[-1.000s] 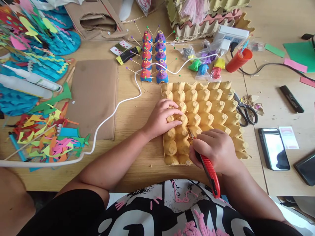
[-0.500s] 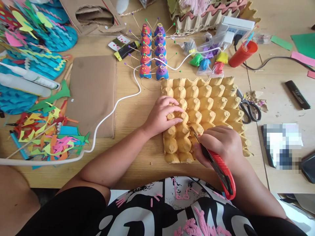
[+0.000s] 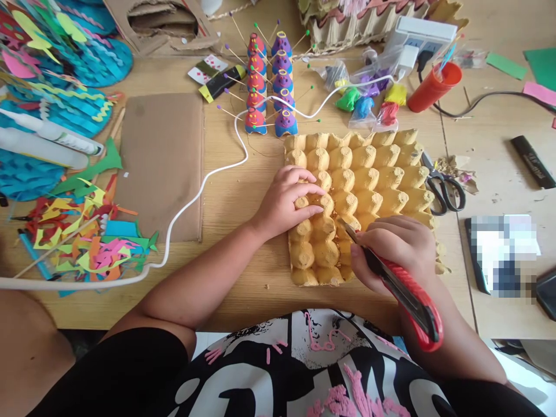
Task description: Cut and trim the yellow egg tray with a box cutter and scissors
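Note:
A yellow-painted egg tray (image 3: 369, 179) lies on the table with its bumps facing up. My left hand (image 3: 291, 197) rests over its left side, thumb and fingers curled around the bumps and gripping them. In my right hand (image 3: 397, 249) is a red and black box cutter (image 3: 406, 292), its handle slanting back toward me. The blade tip is at the groove between two columns of bumps, a little right of my left fingers; whether it touches the cardboard I cannot tell. Small crumbs show along that groove.
Black scissors (image 3: 445, 191) lie against the tray's right edge. Behind it stand painted egg-carton figures (image 3: 284, 95), bagged clay (image 3: 365, 110) and a red cup (image 3: 434, 87). A white cable (image 3: 208, 174) crosses the table near flat cardboard (image 3: 160, 168). Paper scraps (image 3: 99, 243) are heaped at left.
My right hand has shifted slightly right, and the box cutter's handle end has swung to the right. My left hand stays in place on the egg tray. The view has shifted a little.

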The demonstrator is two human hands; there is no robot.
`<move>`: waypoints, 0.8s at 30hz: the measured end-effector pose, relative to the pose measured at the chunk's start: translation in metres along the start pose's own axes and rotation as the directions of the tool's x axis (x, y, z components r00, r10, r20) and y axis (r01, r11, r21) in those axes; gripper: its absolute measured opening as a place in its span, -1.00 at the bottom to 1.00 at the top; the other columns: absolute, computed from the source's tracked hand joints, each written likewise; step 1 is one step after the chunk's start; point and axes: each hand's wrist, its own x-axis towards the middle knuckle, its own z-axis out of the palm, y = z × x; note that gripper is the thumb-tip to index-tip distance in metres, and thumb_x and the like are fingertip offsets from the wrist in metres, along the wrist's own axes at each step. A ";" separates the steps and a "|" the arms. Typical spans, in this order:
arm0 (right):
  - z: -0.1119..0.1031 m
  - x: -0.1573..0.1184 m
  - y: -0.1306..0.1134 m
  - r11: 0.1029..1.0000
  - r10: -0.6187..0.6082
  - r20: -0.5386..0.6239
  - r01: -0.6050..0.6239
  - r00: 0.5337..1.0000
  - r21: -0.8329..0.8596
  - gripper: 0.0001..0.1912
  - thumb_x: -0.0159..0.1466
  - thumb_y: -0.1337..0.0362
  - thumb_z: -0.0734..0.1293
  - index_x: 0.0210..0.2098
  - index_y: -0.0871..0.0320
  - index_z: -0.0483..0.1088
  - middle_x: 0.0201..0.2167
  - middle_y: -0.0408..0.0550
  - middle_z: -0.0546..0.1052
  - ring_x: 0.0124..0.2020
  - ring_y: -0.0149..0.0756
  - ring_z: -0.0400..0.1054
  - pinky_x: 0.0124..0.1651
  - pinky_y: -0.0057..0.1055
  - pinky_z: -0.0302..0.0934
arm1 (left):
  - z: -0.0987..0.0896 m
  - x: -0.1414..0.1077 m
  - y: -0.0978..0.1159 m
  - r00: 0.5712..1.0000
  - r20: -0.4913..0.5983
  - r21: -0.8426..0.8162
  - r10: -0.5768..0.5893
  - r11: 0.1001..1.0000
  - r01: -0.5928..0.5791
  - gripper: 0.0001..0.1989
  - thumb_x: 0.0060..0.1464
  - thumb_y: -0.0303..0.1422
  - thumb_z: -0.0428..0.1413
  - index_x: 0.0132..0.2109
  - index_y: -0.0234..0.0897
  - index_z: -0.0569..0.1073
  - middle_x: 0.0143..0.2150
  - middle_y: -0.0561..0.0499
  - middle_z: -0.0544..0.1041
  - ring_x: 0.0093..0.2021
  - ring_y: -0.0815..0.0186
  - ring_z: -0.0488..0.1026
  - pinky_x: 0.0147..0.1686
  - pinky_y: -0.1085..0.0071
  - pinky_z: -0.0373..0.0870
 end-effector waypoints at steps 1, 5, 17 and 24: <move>0.002 0.003 -0.001 0.999 -0.034 -0.037 0.033 0.999 -0.029 -0.76 0.24 0.39 0.36 -0.44 0.02 0.22 -0.60 -0.24 0.31 -0.55 -0.35 0.15 -0.41 -0.29 0.01 | 0.000 0.000 0.000 1.000 -0.005 0.000 0.004 1.000 -0.004 -0.72 0.22 -0.14 0.35 0.01 -0.13 0.68 0.06 -0.09 0.54 0.18 0.09 0.41 0.32 0.08 0.32; 0.004 0.010 -0.004 0.991 -0.098 -0.035 0.095 0.995 -0.091 -0.75 0.22 0.41 0.35 -0.47 0.03 0.20 -0.63 -0.27 0.26 -0.59 -0.39 0.09 -0.47 -0.31 0.02 | 0.001 0.000 0.000 1.000 -0.022 -0.014 0.016 1.000 -0.016 -0.71 0.22 -0.13 0.35 0.00 -0.15 0.68 0.05 -0.10 0.55 0.18 0.09 0.42 0.32 0.09 0.32; -0.028 0.005 -0.011 0.832 -0.162 0.006 0.133 0.987 0.538 -0.81 0.20 0.46 0.30 -0.28 0.03 0.32 -0.53 -0.23 0.40 -0.52 -0.33 0.30 -0.36 -0.31 0.21 | -0.001 0.000 0.003 0.999 0.008 -0.010 -0.032 0.999 0.032 -0.77 0.20 -0.25 0.37 -0.01 -0.14 0.67 0.06 -0.06 0.54 0.20 0.09 0.41 0.35 0.06 0.30; -0.025 0.006 -0.005 0.849 -0.208 0.439 -0.062 0.874 0.524 -0.78 0.32 0.41 0.34 -0.09 0.05 0.30 -0.31 -0.20 0.51 -0.32 -0.43 0.37 -0.25 -0.50 0.22 | -0.002 0.001 0.005 0.996 0.046 0.006 -0.073 0.997 0.073 -0.77 0.18 -0.27 0.37 -0.01 -0.11 0.67 0.08 -0.06 0.54 0.22 0.07 0.40 0.36 0.02 0.29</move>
